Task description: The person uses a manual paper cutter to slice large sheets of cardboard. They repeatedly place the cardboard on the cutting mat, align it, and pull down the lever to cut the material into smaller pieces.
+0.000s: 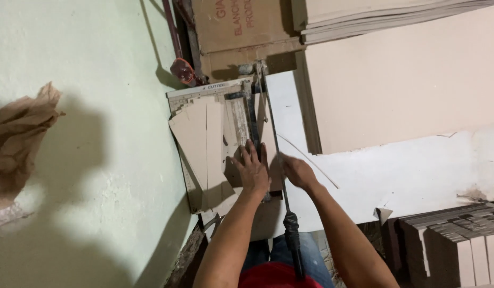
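Two hands (253, 169) (296, 170) on paper cutter (225, 144) | white tabletop (417, 170) | pale-green wall (71, 53)

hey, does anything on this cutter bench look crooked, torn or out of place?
Yes. The cardboard strips on the paper cutter are fanned out crookedly, overhanging its left edge. The left hand presses on them; the right hand is beside the blade arm. The white tabletop edge looks chipped.

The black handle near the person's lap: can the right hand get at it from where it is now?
Probably yes. The right hand rests beside the lever, and the black handle lies just below with nothing covering it.
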